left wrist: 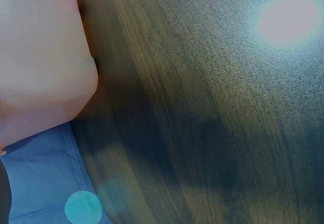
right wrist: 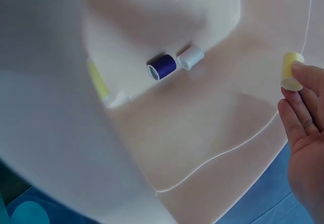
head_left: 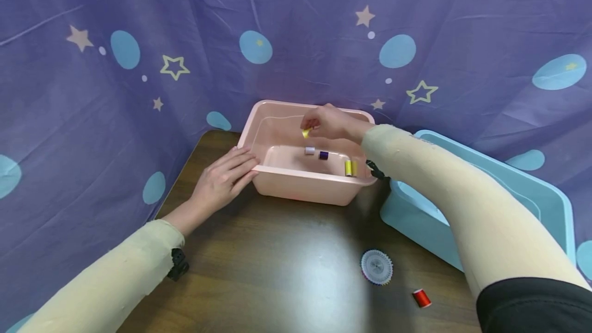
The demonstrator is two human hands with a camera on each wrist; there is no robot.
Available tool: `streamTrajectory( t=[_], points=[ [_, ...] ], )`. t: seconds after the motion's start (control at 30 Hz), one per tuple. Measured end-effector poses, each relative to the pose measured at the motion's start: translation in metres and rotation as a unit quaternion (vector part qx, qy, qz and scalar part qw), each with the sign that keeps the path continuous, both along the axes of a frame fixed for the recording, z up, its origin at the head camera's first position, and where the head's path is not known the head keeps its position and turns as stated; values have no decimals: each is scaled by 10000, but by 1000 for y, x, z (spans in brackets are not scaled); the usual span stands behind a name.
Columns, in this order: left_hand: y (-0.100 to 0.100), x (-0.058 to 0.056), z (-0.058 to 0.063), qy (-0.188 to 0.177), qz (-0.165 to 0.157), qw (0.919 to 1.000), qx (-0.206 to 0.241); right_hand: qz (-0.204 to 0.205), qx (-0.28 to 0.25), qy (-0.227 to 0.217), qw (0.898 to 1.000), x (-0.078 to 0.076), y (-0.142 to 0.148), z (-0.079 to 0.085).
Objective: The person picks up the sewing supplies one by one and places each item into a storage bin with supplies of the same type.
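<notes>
Over the inside of a pink plastic basin, my right hand pinches a small spool of yellow thread between thumb and fingers. Below it on the basin floor lie a white thread spool and a dark purple thread spool. Bright yellow thread shows by the basin's right wall. My left hand rests on the basin's front left corner, fingers laid over the rim. In the left wrist view only the basin's outer wall appears, with the hand almost wholly out of frame.
To the right stands a light blue basin, partly hidden behind my right arm. A round wheel of pins and a red thread spool lie on the brown wooden table. A purple patterned curtain hangs close behind.
</notes>
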State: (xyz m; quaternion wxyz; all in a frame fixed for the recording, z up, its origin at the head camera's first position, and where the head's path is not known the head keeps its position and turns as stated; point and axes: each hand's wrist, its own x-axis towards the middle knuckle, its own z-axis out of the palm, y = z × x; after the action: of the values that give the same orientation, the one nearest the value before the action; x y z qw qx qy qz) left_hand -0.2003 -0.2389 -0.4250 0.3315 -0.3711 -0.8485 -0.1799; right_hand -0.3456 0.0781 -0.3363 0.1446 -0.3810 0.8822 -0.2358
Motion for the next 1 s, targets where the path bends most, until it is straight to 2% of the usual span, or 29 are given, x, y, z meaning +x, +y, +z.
streamTrajectory(
  t=[0.27,0.43,0.7,1.0],
  points=[
    [-1,1,0,-41,35,10000,-51,114,179,165,9996,0,-4,-2],
    [-1,1,1,-47,14,10000,-48,284,414,392,9980,2,-4,1],
    [1,1,2,-56,-33,10000,-34,403,855,453,9945,3,0,5],
    [0,1,2,-13,-69,10000,6,629,1085,925,9878,9,6,11]
  ],
)
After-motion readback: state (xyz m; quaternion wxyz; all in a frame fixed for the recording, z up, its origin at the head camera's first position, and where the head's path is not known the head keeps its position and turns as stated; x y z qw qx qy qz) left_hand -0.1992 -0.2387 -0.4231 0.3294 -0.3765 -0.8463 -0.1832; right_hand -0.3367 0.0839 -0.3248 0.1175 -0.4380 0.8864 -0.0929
